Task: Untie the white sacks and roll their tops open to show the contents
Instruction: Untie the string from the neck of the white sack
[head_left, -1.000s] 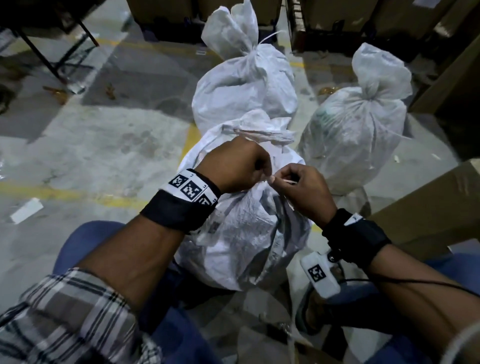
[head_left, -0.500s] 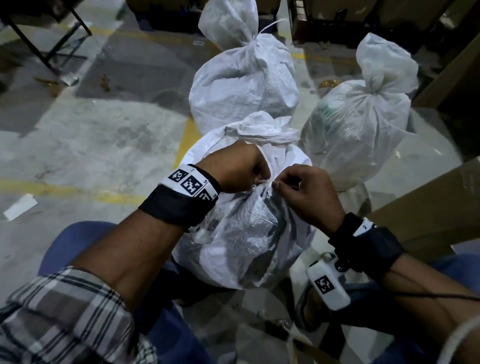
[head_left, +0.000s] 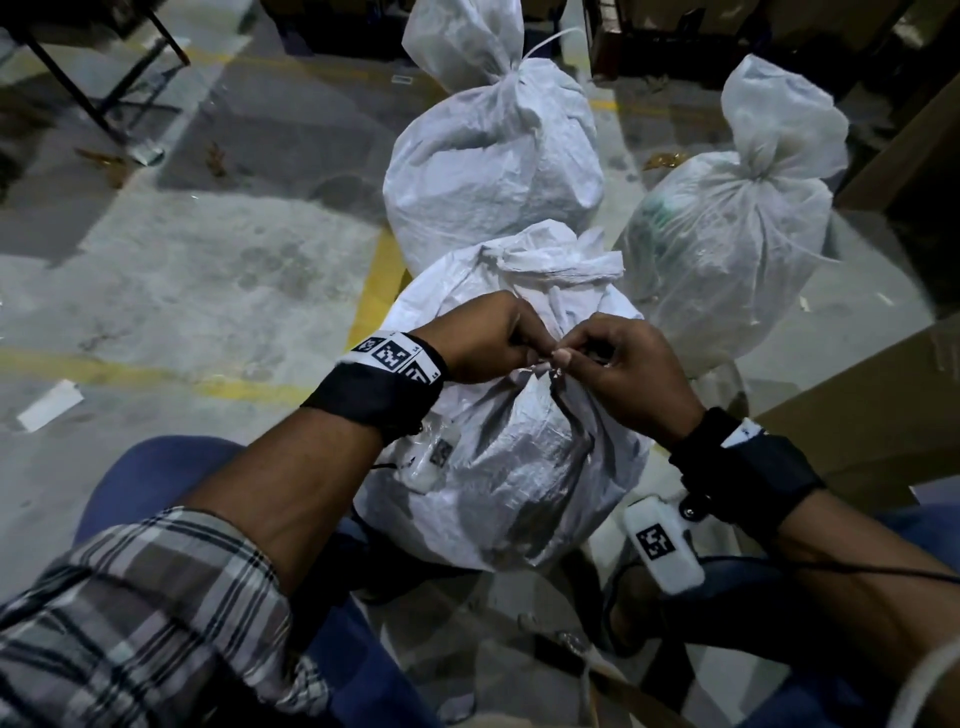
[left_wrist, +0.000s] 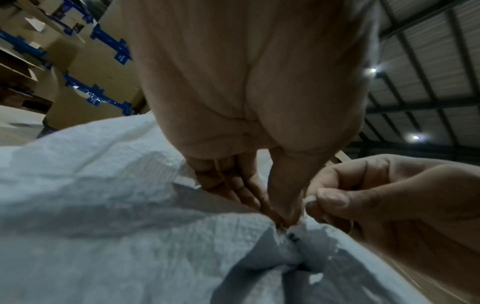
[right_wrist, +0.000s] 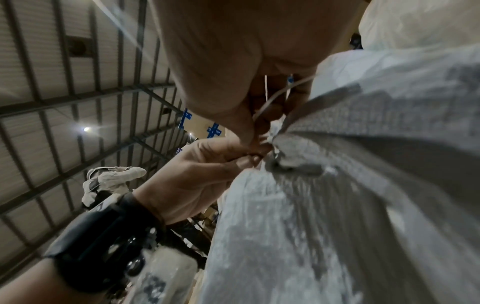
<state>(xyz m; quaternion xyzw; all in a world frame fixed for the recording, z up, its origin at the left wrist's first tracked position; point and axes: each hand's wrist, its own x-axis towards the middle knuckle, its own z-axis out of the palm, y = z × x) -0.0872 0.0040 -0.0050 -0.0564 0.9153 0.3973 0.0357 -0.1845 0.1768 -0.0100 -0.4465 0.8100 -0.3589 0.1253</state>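
Observation:
A white woven sack (head_left: 519, 457) stands between my knees, its neck bunched and bound with a thin white tie string (right_wrist: 272, 100). My left hand (head_left: 488, 340) pinches the knot at the neck with thumb and fingers (left_wrist: 281, 218). My right hand (head_left: 618, 364) pinches the string end right beside it, and in the left wrist view the right hand (left_wrist: 327, 202) shows its thumbnail against the white strand. The sack's loose top (head_left: 556, 260) flops beyond my hands. Two more tied white sacks stand behind, one at centre (head_left: 493, 156) and one at the right (head_left: 727, 239).
Concrete floor with yellow lines (head_left: 379, 280) lies to the left. A cardboard box (head_left: 883, 410) stands close on the right, more cartons (left_wrist: 85, 67) are stacked behind. A metal stand leg (head_left: 88, 98) is at the far left. A paper scrap (head_left: 49, 405) lies on the floor.
Both hands stay at the sack's neck. The right hand has shifted its fingers closer to the left hand's pinch on the knot. The view has tilted slightly.

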